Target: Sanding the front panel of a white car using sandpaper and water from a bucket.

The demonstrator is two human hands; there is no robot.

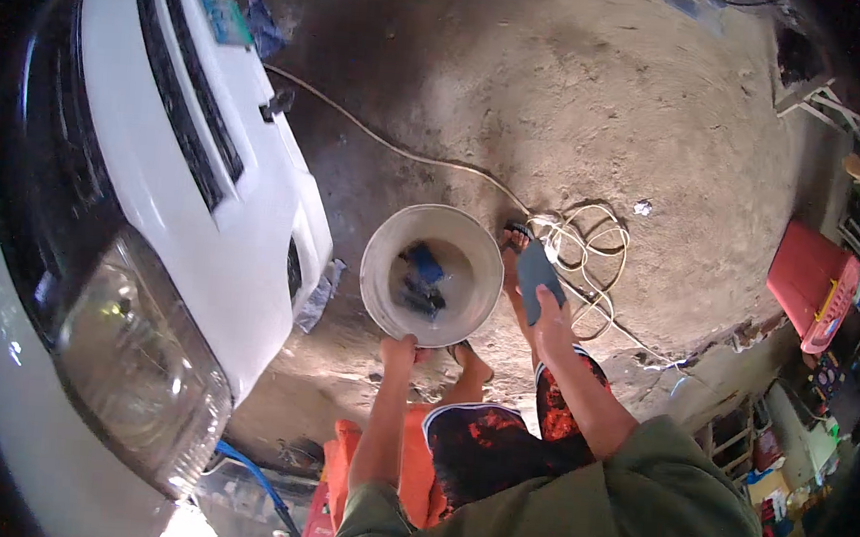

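Observation:
A round whitish bucket (374, 300) with some water inside hangs or stands in front of me, its near rim gripped by my left hand (398, 350). Inside it lie a blue piece (425, 263) and several dark pieces (419, 294) whose kind I cannot make out. To the right of the bucket, my right hand (552, 320) is closed on a flat, dark grey sheet (538, 275) that looks like sandpaper. Its thumb lies over the sheet's upper face.
A white car's front bumper (242, 287) and headlight (135, 349) fill the left side. A pale cable (407, 154) runs over the rough floor to a loose coil (599, 239) near my foot. A red plastic chair (809, 277) is at right; a blue hose (255, 469) lies lower left.

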